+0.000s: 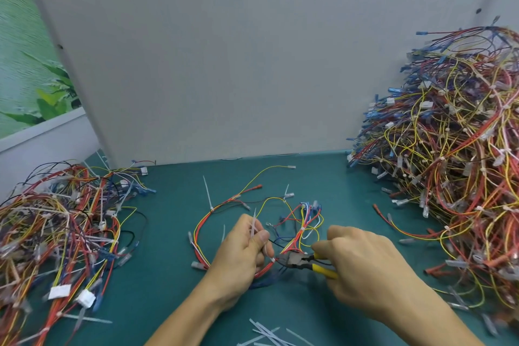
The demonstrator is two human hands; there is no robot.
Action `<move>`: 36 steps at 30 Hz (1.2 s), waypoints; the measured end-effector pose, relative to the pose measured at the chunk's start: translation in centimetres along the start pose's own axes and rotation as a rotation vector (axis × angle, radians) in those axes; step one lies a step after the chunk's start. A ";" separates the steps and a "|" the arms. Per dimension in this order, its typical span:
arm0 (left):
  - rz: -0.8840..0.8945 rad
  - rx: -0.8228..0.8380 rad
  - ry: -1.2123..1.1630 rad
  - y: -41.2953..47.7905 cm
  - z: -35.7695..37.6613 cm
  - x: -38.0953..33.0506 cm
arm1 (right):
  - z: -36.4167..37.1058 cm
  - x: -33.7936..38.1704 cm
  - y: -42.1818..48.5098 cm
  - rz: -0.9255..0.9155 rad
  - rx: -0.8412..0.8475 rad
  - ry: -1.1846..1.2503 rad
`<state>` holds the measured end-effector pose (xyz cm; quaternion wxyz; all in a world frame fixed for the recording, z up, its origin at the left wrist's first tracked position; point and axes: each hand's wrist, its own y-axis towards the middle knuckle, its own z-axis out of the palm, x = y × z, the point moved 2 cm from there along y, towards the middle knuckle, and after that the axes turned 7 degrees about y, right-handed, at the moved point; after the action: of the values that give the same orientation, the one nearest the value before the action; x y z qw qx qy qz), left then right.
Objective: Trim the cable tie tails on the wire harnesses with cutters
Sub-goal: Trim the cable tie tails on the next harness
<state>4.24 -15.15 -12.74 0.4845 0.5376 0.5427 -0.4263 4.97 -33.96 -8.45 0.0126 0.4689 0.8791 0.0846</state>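
White nylon, the cable tie tail (254, 226) stands up out of the left hand (238, 258), pinched in its grip between thumb and forefinger, just left of the cutters (302, 260) and slightly beyond them. One loose wire harness (280, 222) of red, yellow, blue and white wires loops beyond the cutters and to their left, and its red wires pass under the left fingers. The cutters' dark head meets a small white tie on those red wires, right beside the left thumb; whether the blades are closed I cannot tell. Right of the cutters, the right hand (362, 270) wraps its grip round the two yellow handles. There is one pair of cutters. At least three more uncut tails stick out of this harness. Two heaps of harnesses lie on the teal table (351, 191): a tall heap (449, 163) far right of the cutters and a low heap (61, 227) far left. Several cut tails (266, 334) lie nearer the person than the cutters.
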 end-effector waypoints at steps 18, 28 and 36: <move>-0.025 -0.010 -0.023 0.4 -0.1 0.5 | -0.5 0.7 -0.1 -0.144 -0.144 -0.121; -0.026 -0.025 -0.051 0.3 0.1 0.3 | 0.4 0.2 0.4 -0.021 0.033 -0.099; 0.167 -0.035 -0.447 0.0 -4.0 -4.9 | -0.3 0.6 0.5 0.054 -0.123 -0.120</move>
<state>3.72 -12.03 -7.27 0.6355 0.4641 0.3829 -0.4838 5.00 -33.24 -8.00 0.0916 0.4948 0.8570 0.1108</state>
